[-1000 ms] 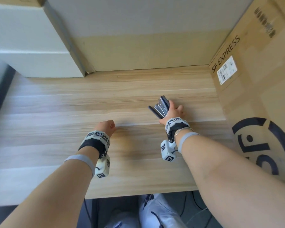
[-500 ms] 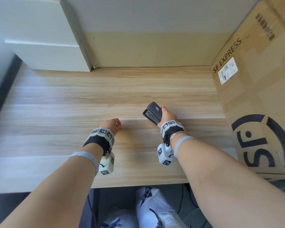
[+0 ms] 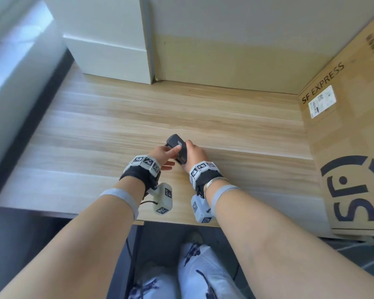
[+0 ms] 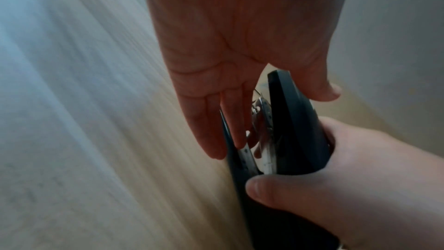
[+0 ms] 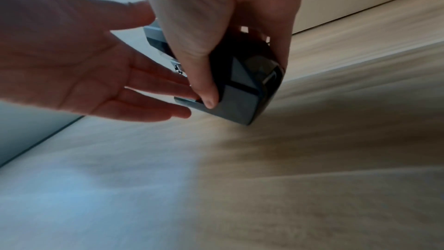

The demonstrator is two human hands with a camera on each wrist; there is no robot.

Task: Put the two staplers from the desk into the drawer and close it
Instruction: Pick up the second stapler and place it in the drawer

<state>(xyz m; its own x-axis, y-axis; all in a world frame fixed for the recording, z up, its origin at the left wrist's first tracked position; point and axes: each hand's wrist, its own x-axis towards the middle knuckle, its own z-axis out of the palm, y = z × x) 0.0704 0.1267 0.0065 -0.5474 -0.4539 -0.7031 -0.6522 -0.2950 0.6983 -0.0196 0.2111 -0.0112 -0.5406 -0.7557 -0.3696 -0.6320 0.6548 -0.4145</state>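
A single black stapler [image 3: 177, 143] with metal inner parts is in view, lifted just above the wooden desk [image 3: 138, 117] near its middle. My right hand [image 3: 194, 154] grips its rear end, thumb on one side and fingers round the other, as the right wrist view shows on the stapler [image 5: 240, 98]. My left hand [image 3: 164, 156] reaches in from the left with straight fingers. In the left wrist view its fingertips [image 4: 216, 140] touch the stapler [image 4: 295, 130] by the base, and the thumb lies along the top. No second stapler or drawer is visible.
A large SF Express cardboard box [image 3: 350, 147] stands along the desk's right side. A white cabinet [image 3: 108, 39] sits at the back left against the wall. The desk's front edge [image 3: 73, 214] runs just under my wrists, with my legs below it.
My right hand has picked the stapler up and drawn it nearer and leftward. My left hand has uncurled from a fist and moved right until it touches the stapler.
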